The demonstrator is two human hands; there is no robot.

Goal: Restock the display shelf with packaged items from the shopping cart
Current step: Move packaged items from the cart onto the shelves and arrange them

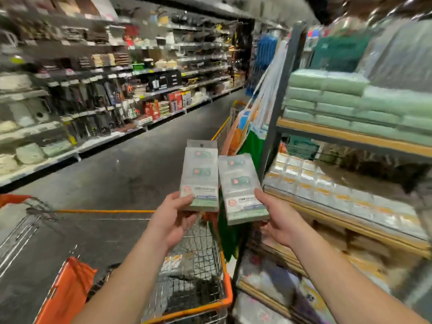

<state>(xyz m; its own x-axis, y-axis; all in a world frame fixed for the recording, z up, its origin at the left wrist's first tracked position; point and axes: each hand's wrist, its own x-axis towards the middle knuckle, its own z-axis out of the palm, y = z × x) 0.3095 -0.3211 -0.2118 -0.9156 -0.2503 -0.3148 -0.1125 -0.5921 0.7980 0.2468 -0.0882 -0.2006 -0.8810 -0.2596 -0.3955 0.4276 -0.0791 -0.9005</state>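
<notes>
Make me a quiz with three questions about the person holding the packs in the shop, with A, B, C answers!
1. Where is the shopping cart?
A. Below the hands
B. On the top shelf
C. Behind the green towels

2. What colour are the folded towels on the right-hand shelf?
A. Red
B. Light green
C. Black

3. What is the left hand doing?
A. Hanging free
B. Pushing the cart
C. Gripping a pack

Answers:
1. A: its orange rim and wire basket sit under both arms.
2. B: the stacks are pale green.
3. C: its fingers curl round the left pack, while the right hand holds the right pack.
</notes>
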